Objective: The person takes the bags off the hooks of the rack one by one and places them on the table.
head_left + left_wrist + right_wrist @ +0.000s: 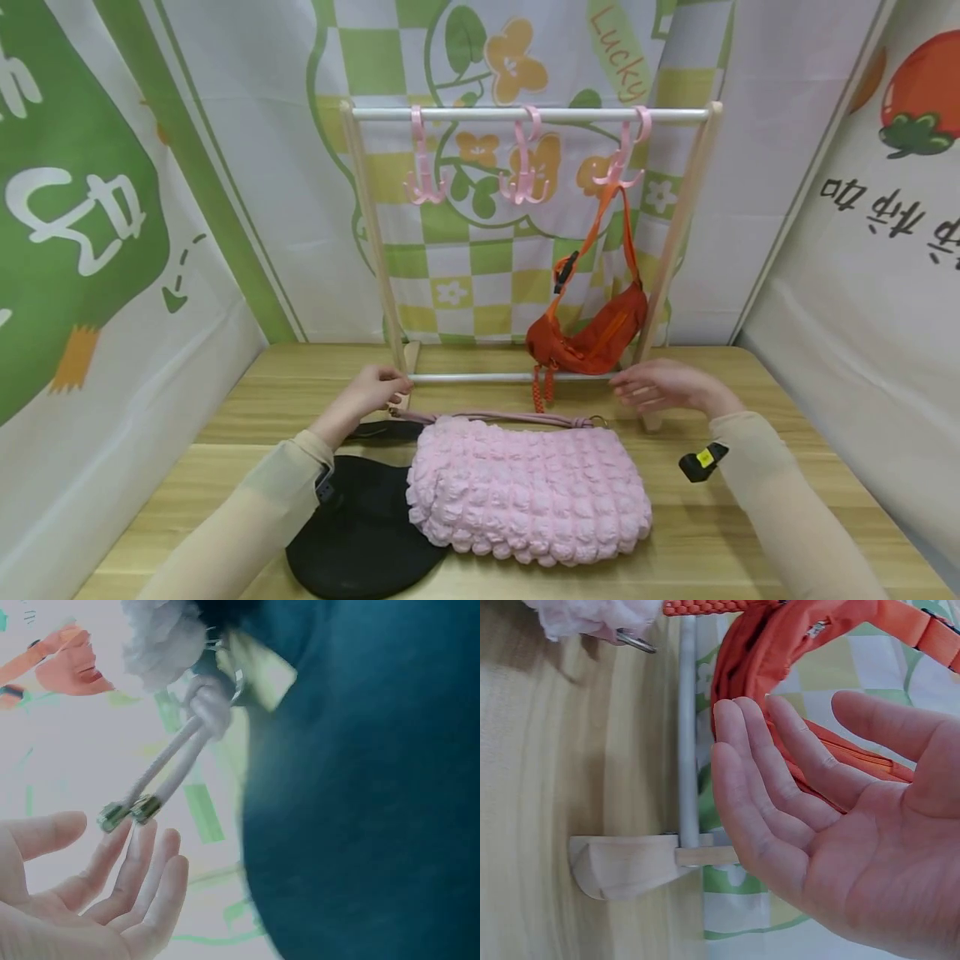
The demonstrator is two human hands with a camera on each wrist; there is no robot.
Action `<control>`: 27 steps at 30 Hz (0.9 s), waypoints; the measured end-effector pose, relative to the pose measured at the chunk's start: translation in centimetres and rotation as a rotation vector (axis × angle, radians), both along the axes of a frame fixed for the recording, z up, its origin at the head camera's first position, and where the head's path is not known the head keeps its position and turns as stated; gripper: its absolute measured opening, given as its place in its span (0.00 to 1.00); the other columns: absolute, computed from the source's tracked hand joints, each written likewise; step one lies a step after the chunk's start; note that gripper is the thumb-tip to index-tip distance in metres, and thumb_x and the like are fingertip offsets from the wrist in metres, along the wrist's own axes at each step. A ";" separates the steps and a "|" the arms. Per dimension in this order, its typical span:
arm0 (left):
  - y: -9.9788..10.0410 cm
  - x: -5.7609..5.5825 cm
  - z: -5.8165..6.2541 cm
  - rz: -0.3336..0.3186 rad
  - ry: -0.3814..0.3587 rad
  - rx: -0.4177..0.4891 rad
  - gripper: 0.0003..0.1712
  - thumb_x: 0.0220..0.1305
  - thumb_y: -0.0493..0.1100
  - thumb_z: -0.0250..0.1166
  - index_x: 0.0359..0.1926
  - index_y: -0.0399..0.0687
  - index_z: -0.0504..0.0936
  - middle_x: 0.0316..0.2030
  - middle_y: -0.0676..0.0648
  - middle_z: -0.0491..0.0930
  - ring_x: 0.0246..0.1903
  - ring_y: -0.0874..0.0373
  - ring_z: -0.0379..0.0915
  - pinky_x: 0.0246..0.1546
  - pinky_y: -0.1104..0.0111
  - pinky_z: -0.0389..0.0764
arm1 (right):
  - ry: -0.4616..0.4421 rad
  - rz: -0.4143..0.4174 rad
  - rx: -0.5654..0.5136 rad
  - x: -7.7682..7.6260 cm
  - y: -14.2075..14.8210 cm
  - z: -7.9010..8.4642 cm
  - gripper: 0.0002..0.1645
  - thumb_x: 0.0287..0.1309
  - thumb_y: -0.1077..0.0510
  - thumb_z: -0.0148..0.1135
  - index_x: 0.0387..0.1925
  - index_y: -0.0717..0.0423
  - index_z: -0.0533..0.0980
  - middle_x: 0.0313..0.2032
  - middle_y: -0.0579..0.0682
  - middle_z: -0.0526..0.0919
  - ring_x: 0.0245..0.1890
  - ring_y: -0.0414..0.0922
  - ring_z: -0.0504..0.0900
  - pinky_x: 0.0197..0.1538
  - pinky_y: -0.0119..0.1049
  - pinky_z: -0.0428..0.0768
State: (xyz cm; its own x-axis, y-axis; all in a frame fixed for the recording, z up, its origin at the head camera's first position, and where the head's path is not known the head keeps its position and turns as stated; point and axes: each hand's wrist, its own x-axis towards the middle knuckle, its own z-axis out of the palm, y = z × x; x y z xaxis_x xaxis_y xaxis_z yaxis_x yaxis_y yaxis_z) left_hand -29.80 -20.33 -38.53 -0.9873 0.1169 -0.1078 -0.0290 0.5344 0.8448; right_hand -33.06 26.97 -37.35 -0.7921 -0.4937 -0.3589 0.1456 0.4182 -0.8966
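A pink puffy shoulder bag [528, 492] lies on the table, its cord strap [517, 418] stretched along the top. My left hand [367, 393] is beside the strap's left end. In the left wrist view, its fingertips come right up to the metal cord tips [127, 814], thumb held apart. An orange waist bag [592, 333] hangs by its strap from the right-hand pink hook [619, 162]. Beside its lower part is my right hand [667, 387], palm facing it and fingers loosely bent with nothing in them. A black bag [367, 525] lies partly beneath the pink one.
A wooden rack with a metal top rail [472, 114] and a lower bar [480, 378] stands at the back of the table [750, 517]. Two more pink hooks, a left one [424, 179] and a middle one [522, 179], hang bare. Printed cloth walls surround the table.
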 end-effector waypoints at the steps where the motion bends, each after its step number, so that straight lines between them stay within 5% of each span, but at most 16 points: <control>1: -0.1 -0.1 0.2 0.004 0.011 -0.004 0.18 0.68 0.41 0.53 0.48 0.30 0.77 0.46 0.34 0.79 0.42 0.45 0.77 0.40 0.62 0.78 | 0.000 -0.008 -0.003 0.0 0.0 0.1 0.29 0.72 0.54 0.41 0.65 0.72 0.60 0.49 0.48 0.82 0.56 0.54 0.77 0.62 0.53 0.70; 11: -0.4 -0.6 2.3 0.031 0.161 -0.010 0.17 0.69 0.42 0.53 0.46 0.30 0.79 0.44 0.36 0.80 0.41 0.50 0.76 0.40 0.64 0.76 | 0.058 -0.030 0.016 0.5 0.1 1.9 0.30 0.71 0.53 0.42 0.64 0.72 0.61 0.48 0.48 0.82 0.47 0.41 0.81 0.59 0.49 0.74; 21: 0.0 -0.5 3.6 0.063 0.240 -0.029 0.17 0.68 0.44 0.55 0.46 0.33 0.79 0.43 0.36 0.80 0.42 0.49 0.74 0.42 0.64 0.73 | 0.124 -0.032 0.057 1.0 -0.2 3.7 0.31 0.72 0.51 0.41 0.65 0.71 0.60 0.58 0.62 0.76 0.59 0.57 0.74 0.62 0.54 0.70; 27: 0.3 -0.2 4.6 0.063 0.274 -0.043 0.18 0.69 0.45 0.54 0.49 0.34 0.79 0.46 0.36 0.79 0.45 0.47 0.73 0.45 0.60 0.73 | 0.150 -0.051 0.056 1.2 -0.3 4.7 0.31 0.72 0.52 0.42 0.65 0.71 0.60 0.56 0.60 0.78 0.56 0.54 0.77 0.60 0.50 0.74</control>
State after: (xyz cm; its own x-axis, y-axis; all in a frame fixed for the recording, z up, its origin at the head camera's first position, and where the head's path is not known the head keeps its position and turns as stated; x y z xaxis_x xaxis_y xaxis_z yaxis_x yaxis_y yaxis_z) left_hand -30.04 -20.00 -33.90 -0.9855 0.0555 0.1603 0.1628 0.5744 0.8022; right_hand -31.88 26.66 -32.68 -0.8622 -0.4342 -0.2610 0.0344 0.4639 -0.8852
